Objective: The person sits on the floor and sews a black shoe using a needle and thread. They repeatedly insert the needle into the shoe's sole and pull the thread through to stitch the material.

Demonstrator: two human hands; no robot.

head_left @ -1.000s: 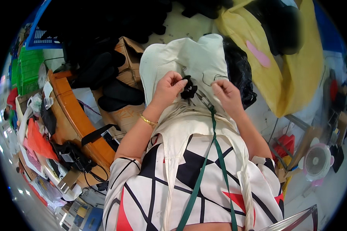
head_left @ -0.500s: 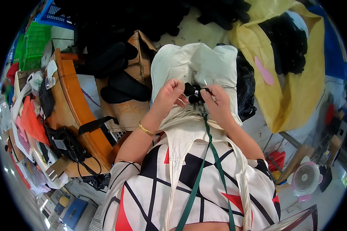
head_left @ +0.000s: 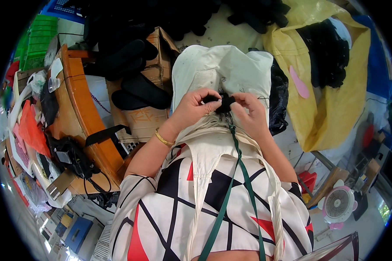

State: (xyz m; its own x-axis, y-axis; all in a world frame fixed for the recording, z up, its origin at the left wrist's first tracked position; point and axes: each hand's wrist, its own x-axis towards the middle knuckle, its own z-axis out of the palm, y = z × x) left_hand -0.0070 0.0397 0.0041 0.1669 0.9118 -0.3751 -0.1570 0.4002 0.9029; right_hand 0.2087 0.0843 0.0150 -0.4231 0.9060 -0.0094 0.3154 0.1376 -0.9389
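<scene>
Over my lap, covered by a white apron (head_left: 204, 71), I hold a small, soft-looking black piece (head_left: 226, 104); its exact kind cannot be made out. My left hand (head_left: 199, 105), with a gold bangle at the wrist, pinches its left side between thumb and fingers. On the other side, my right hand (head_left: 251, 113) is closed with thumb and fingertips at the right edge of the piece. A green strap (head_left: 234, 150) runs up to metal parts just below the black piece. What the fingertips cover is hidden.
On the left stand a wooden-edged table (head_left: 80, 108) with a black bag (head_left: 72, 156) and a cardboard box (head_left: 154, 78) bearing black slipper-shaped pieces (head_left: 143, 91). To the right are a black plastic bag (head_left: 278, 100), a yellow sack (head_left: 322, 122) holding black pieces, and a fan (head_left: 339, 203).
My left hand has come in to the right, against the black piece. A thin bright sliver by my right fingers no longer shows. The view has shifted slightly.
</scene>
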